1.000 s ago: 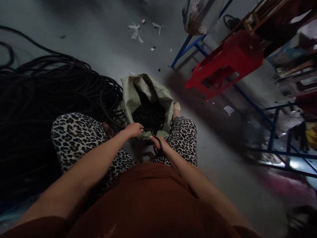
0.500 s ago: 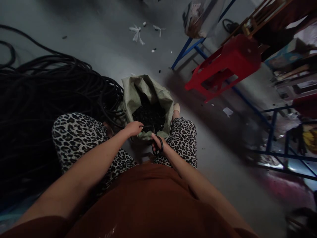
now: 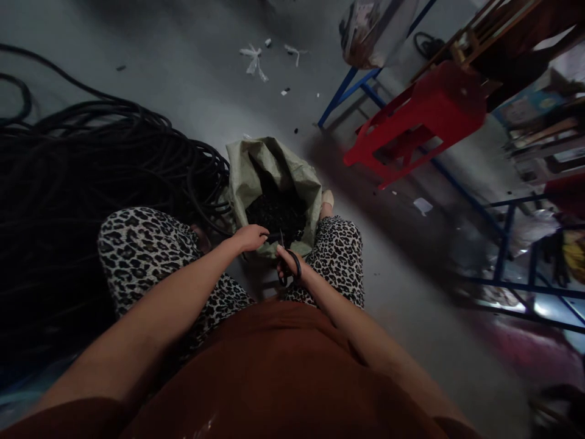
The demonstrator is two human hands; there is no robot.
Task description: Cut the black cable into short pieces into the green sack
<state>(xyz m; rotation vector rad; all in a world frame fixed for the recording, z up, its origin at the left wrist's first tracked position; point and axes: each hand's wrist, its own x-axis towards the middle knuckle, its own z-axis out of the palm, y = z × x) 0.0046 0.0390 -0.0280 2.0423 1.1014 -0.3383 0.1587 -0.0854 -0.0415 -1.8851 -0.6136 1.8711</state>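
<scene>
Between my knees stands an open woven sack (image 3: pixel 299 174) with many small black pieces (image 3: pixel 276 210) inside. My left hand (image 3: pixel 251 237) is closed at the sack's near left rim, pinching a thin black hose (image 3: pixel 273 236) whose end sticks out to the right. Black-handled scissors (image 3: pixel 298 264) are in my right hand (image 3: pixel 287 262), closed round the handles. Their blades point up over the sack's near rim, at the hose end. Whether the blades touch the hose is hard to see in the dim light.
A big heap of coiled black hose (image 3: pixel 114 140) lies on the floor at left. On the right are a red plastic stool (image 3: pixel 429 122), tipped over in view, and blue metal frames (image 3: pixel 505 244). White scraps (image 3: pixel 253 61) lie on the floor ahead.
My left hand has shifted slightly right, and more of the black hose shows beyond its fingers. The scissors have moved slightly left, with their blades now at the hose.
</scene>
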